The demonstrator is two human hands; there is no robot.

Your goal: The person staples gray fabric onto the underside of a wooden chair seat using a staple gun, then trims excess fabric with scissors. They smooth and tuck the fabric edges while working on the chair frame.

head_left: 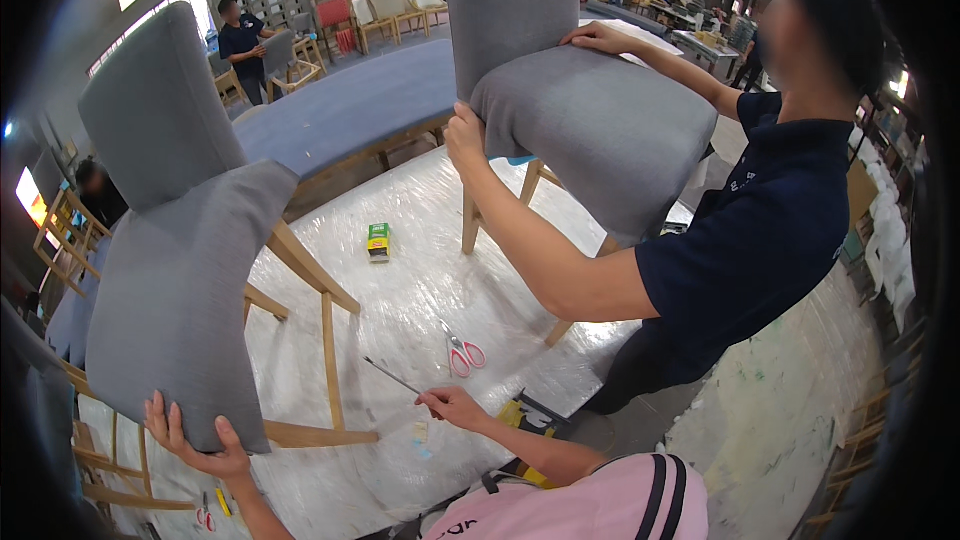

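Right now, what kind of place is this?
Probably a furniture workshop: there are grey padded chairs on a plastic-covered worktable, scissors lie on it, and more chairs stand in the background.

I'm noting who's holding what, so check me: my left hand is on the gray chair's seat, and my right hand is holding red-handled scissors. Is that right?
Not quite. The head view shows your right hand holding a long thin tool; the red-handled scissors near it lie on the table. Your left hand is on the gray chair's seat.
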